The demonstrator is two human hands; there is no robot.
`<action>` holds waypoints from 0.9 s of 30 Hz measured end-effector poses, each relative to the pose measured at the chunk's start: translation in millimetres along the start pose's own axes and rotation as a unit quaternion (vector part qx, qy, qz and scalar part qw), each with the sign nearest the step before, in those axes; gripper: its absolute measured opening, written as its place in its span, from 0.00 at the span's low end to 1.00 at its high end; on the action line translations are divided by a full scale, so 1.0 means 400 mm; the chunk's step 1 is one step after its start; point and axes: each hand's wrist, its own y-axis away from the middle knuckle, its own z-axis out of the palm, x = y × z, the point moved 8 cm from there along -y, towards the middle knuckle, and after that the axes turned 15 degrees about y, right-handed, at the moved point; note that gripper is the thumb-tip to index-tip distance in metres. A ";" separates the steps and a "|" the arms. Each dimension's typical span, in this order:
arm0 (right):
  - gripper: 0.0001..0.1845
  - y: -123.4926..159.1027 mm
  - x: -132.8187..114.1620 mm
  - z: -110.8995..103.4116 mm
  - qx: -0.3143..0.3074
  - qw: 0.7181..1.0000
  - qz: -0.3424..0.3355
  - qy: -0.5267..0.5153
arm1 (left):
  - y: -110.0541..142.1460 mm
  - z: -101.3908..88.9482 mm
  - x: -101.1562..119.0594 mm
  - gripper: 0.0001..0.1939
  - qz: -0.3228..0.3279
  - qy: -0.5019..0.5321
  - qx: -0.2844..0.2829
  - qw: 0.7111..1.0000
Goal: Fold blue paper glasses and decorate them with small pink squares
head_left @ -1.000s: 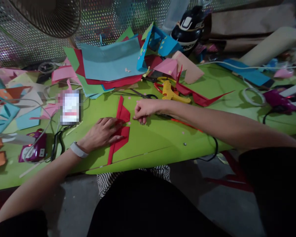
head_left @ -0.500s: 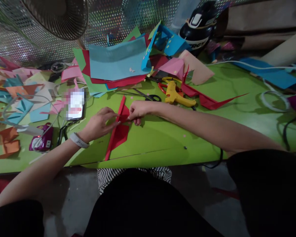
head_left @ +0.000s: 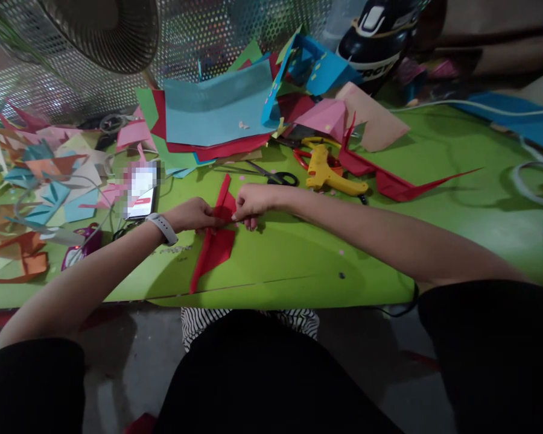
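A folded red paper (head_left: pixel 215 254) lies on the green table, with a long narrow strip along its left side and two flaps on its right. My left hand (head_left: pixel 194 215), with a pale band on its wrist, grips the middle of the strip, fingers curled and thumb on top. From the other side my right hand (head_left: pixel 253 204) is closed in a pinch at the paper's right edge, between the two flaps. Its fingertips meet the paper, though the exact hold is partly hidden. Dark-handled scissors (head_left: pixel 284 178) lie beyond the right hand.
A yellow glue gun (head_left: pixel 326 173) and another folded red paper (head_left: pixel 396 182) lie at the right. Behind is a stack of coloured sheets (head_left: pixel 217 111). To the left are a phone (head_left: pixel 141 191), cables and many folded papers (head_left: pixel 49 199). A fan (head_left: pixel 104 30) stands behind.
My right hand has moved left onto the red paper's edge. My left hand has gone from lying flat on the paper, through lifted fingers, to gripping it. The view has shifted slightly.
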 end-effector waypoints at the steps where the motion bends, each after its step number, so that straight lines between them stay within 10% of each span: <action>1: 0.13 -0.002 0.001 0.000 -0.001 1.000 0.000 -0.002 | -0.001 0.000 0.000 0.23 0.002 -0.008 0.000 1.000; 27: 0.12 -0.012 0.012 -0.001 0.011 1.000 -0.005 0.015 | 0.016 -0.015 0.035 0.14 0.000 -0.078 -0.011 0.997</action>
